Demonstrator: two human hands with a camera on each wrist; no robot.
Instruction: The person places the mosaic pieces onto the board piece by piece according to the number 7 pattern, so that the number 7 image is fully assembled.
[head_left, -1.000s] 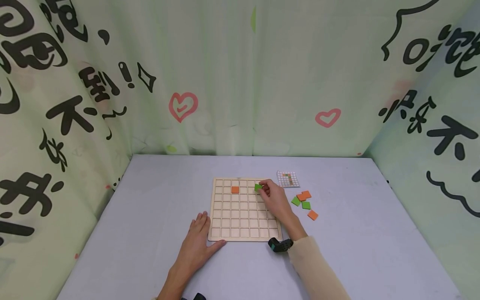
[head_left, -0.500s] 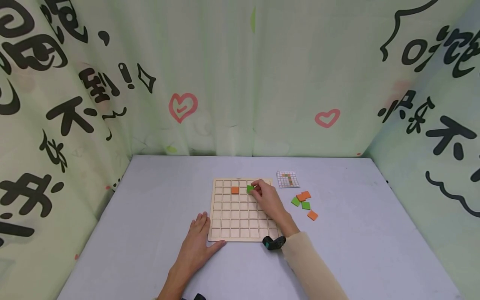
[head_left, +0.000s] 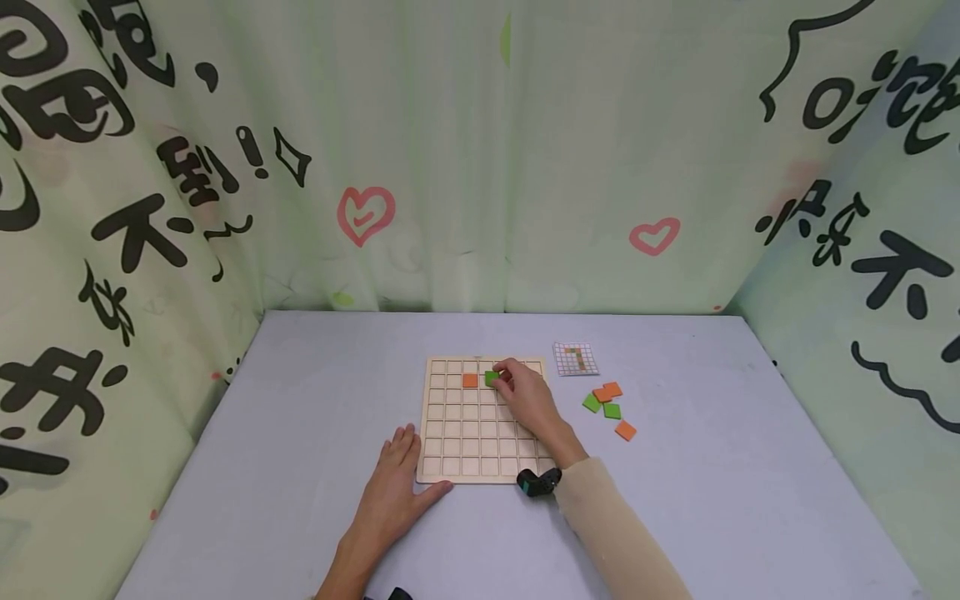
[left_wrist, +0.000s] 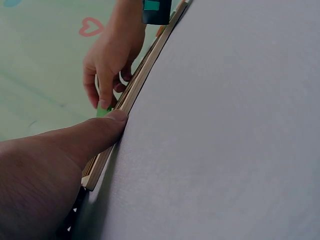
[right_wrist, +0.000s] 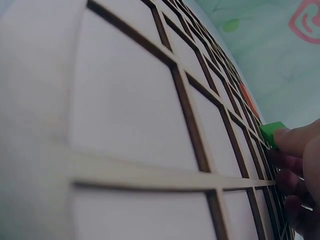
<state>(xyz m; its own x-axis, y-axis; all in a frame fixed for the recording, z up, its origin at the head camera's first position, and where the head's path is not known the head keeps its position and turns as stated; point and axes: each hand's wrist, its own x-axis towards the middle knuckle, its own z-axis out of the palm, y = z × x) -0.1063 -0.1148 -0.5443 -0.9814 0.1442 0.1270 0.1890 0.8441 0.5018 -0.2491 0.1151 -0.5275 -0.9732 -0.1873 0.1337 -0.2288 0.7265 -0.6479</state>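
A wooden grid board (head_left: 470,429) lies on the white table, its cells framed by thin raised strips. My right hand (head_left: 528,396) pinches a green square tile (head_left: 491,378) between thumb and fingers over the second row from the far edge. In the right wrist view the green tile (right_wrist: 272,131) is tilted against the grid strips. One orange tile (head_left: 470,380) sits in a cell just left of it. My left hand (head_left: 393,479) rests at the board's near left corner, fingers straight along the side; its thumb (left_wrist: 102,132) touches the near edge.
Right of the board lie loose tiles: several orange tiles (head_left: 626,430) and two green tiles (head_left: 612,411). Behind them is a small pattern card (head_left: 577,359) with a printed coloured grid. A printed curtain (head_left: 450,167) hangs round the table's back and sides.
My right hand has moved left across the board with the green tile, from near the right side to one cell from the orange tile. The left hand has stayed in place.
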